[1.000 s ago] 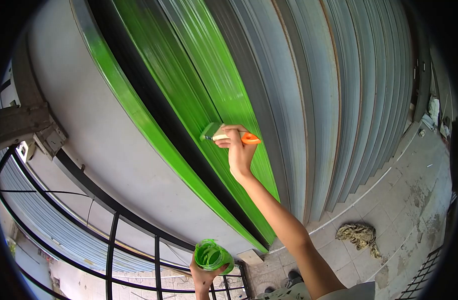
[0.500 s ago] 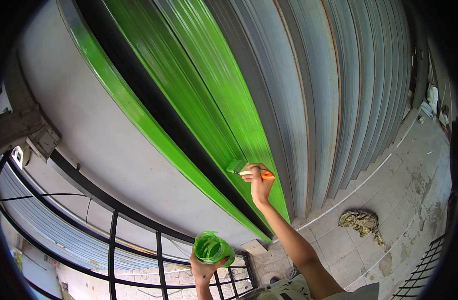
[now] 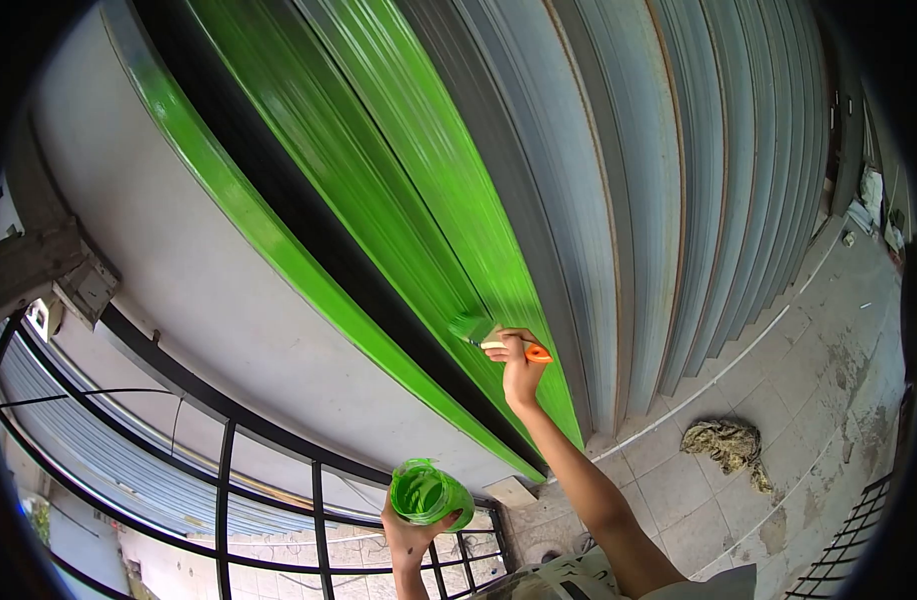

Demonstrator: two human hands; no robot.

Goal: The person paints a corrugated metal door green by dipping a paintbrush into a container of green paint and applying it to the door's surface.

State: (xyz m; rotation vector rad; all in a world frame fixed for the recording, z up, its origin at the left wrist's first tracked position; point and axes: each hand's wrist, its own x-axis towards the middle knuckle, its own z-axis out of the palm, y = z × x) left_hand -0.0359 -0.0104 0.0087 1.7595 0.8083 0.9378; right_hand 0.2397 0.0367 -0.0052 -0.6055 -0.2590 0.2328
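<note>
A paintbrush with an orange-tipped handle is in my right hand, its green bristles against the green-painted part of the corrugated metal shutter. My fingers are wrapped round the handle. Lower down, my left hand grips a clear container of green paint, its open mouth facing up and its walls smeared green. Green also covers a long metal strip to the left, across a dark gap from the shutter.
Unpainted grey shutter folds stand to the right. A crumpled, stained cloth lies on the tiled floor. Black metal bars cross the lower left, below a pale wall panel. A dark grille is at lower right.
The brush bristles have shifted very slightly up and left on the green surface. My left hand and the container stay nearly where they were.
</note>
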